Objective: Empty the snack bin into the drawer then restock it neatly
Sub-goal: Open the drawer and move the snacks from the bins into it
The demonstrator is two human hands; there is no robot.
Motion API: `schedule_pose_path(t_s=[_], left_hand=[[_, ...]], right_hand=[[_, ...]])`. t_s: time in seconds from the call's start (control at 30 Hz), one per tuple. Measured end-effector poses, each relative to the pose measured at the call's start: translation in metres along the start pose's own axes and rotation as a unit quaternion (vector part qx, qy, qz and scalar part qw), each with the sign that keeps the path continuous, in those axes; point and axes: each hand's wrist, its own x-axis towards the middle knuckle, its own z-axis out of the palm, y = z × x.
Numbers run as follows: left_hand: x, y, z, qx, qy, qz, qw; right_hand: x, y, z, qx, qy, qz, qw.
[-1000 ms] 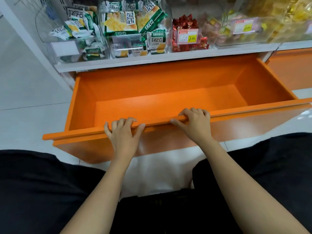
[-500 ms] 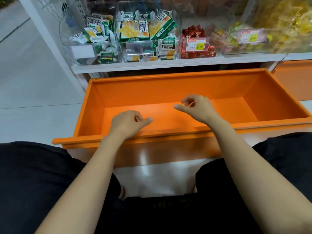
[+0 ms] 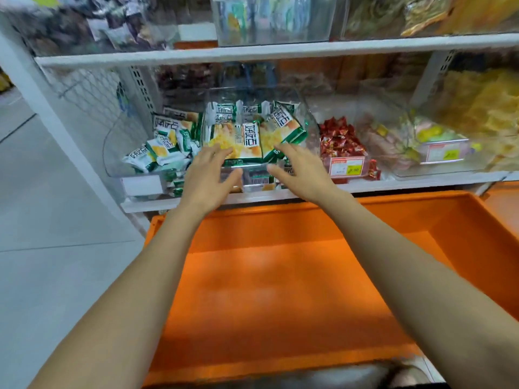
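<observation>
Reaching for the clear snack bin [image 3: 254, 179] of green packets, on the shelf at twelve o'clock. My left hand [image 3: 209, 175] and right hand [image 3: 297, 169] flank its front, fingers spread, gripping nothing. The orange drawer [image 3: 280, 276] lies open at six. Next, I judge: clasp both sides and lift it level.

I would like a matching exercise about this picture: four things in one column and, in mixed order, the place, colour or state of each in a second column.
Things
1. drawer
2. wrapped sweets
3. snack bin
4. left hand

Descriptions
A. fingers open, at the bin's left side
B. orange, pulled out, below the shelf
C. clear, holds green-and-yellow packets
D. red, right of the snack bin

Pairs: 1-B, 2-D, 3-C, 4-A
</observation>
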Motion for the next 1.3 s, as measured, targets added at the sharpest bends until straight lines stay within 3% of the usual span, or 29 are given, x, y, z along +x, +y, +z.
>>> schedule_pose_path(t_s=[0.07,0.2,0.23,0.33,0.4,0.57,0.7,0.8,0.93,1.0,1.07,1.13,1.3], left_hand=[[0.017,-0.006,0.003,0.078,0.015,0.005,0.997],[0.043,-0.015,0.006,0.099,0.101,0.043,0.989],[0.050,-0.018,0.006,0.095,0.108,0.045,0.989],[0.063,-0.031,0.013,0.081,0.081,0.030,0.993],[0.065,-0.038,0.017,0.043,0.058,0.022,0.997],[0.065,-0.039,0.018,-0.014,0.047,0.014,0.999],[0.064,-0.036,0.018,-0.035,0.041,0.005,0.999],[0.064,-0.037,0.015,-0.027,0.031,0.007,0.999],[0.066,-0.036,0.009,-0.026,0.020,0.011,0.999],[0.065,-0.034,0.007,-0.037,0.017,0.005,0.999],[0.064,-0.032,0.005,-0.067,0.024,-0.001,0.997],[0.062,-0.029,0.003,-0.099,0.038,-0.004,0.994],[0.054,-0.024,0.002,-0.106,0.010,-0.031,0.994]], right_hand=[[0.016,0.006,-0.001,0.000,0.018,0.012,1.000],[0.059,0.010,-0.011,-0.020,0.177,0.019,0.984],[0.071,0.009,-0.012,-0.049,0.176,0.034,0.983],[0.100,0.000,-0.011,-0.113,0.050,0.124,0.985],[0.113,-0.005,-0.013,-0.124,0.015,0.164,0.978],[0.125,-0.016,-0.017,-0.036,-0.012,0.220,0.975],[0.126,-0.018,-0.011,0.186,-0.045,0.268,0.944],[0.121,-0.010,-0.017,0.269,0.011,0.266,0.925],[0.111,0.002,-0.042,0.368,0.171,0.239,0.882],[0.109,0.006,-0.053,0.410,0.213,0.224,0.858],[0.107,0.000,-0.054,0.476,0.181,0.228,0.830],[0.105,-0.013,-0.041,0.542,0.095,0.250,0.797],[0.112,-0.030,0.001,0.513,-0.032,0.266,0.815]])
